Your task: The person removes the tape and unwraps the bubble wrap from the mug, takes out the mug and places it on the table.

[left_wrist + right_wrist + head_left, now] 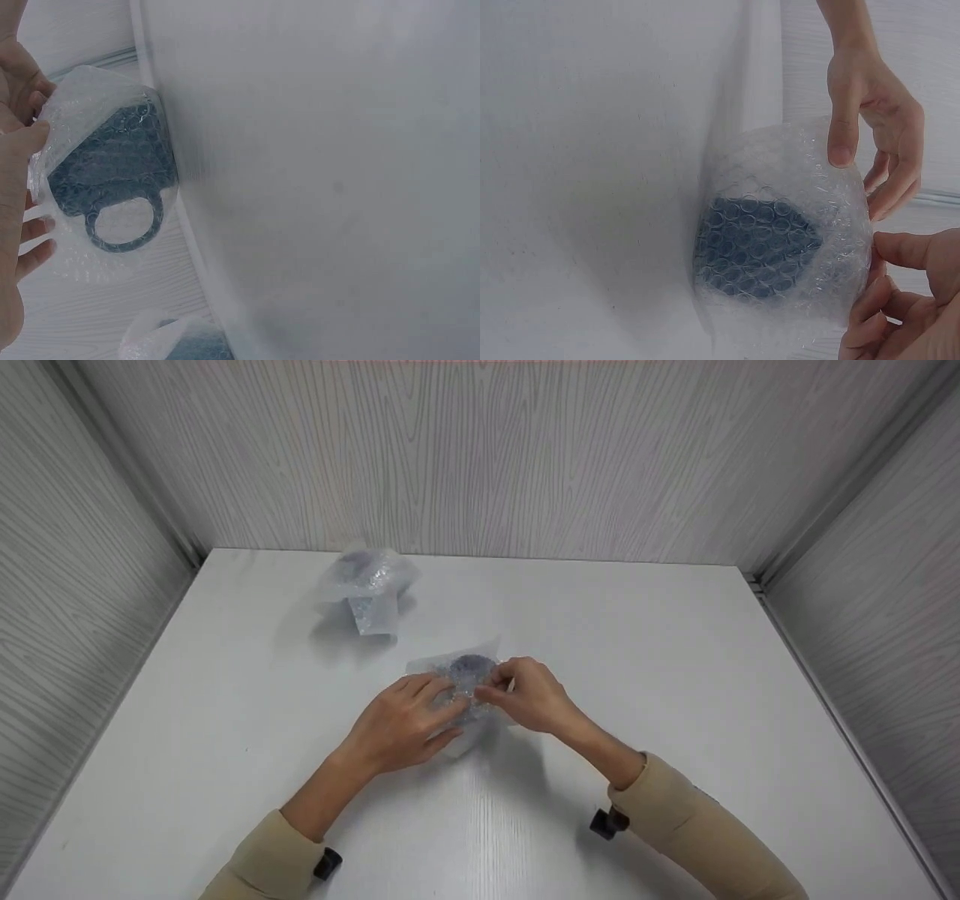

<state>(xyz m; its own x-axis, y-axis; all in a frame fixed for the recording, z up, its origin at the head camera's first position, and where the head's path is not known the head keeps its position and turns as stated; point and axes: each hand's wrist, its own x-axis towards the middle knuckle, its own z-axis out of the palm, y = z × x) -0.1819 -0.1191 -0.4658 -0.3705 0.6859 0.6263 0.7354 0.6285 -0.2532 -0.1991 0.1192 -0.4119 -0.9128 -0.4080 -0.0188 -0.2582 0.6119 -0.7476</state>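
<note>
A dark mug (120,157) with a ring-shaped handle shows through a loose sheet of bubble wrap (829,225) around it. It stands near the middle of the table. My left hand (403,724) holds the wrapped mug from the left, its thumb on the near side and the fingers over the top of the wrap. On the right, my right hand (526,694) pinches the upper edge of the wrap between thumb and fingers. Both hands meet close together above the mug, and folds of plastic partly hide its rim.
Farther back on the left stands a second bubble-wrapped item (371,585) with a dark shape inside. The white table (675,660) is bounded by grey wood-grain panels (480,457) at the back and both sides. Small black devices hang at both sleeve cuffs.
</note>
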